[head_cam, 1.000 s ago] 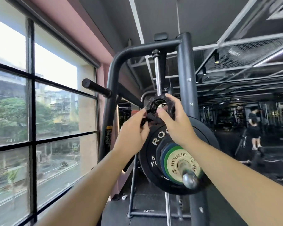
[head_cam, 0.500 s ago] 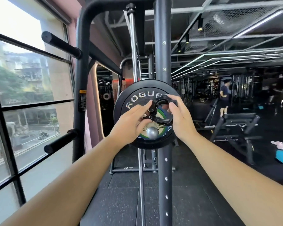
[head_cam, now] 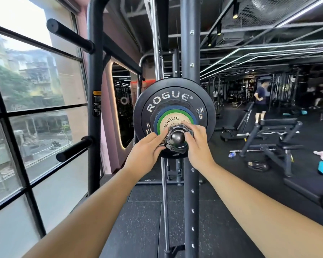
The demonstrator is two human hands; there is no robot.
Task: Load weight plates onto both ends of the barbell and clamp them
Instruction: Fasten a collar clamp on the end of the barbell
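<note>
Clamp [head_cam: 171, 130] sits ringed round the barbell end [head_cam: 177, 138], outside the stacked weight plates [head_cam: 175, 90] and between the two hands. Left hand [head_cam: 147, 148] pinches its lever at lower left. Right hand [head_cam: 196, 140] grips its right rim. Best to seat it flush against the smallest plate before snapping the lever closed, or the plates may creep.

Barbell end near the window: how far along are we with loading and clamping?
Done: a big black plate and smaller blue, green and cream plates sit on this end. In hand: the clamp is over the bar tip, gripped by the left hand and right hand; whether its lever is locked is unclear. Left: confirm the lock; the other end is out of view.
</note>
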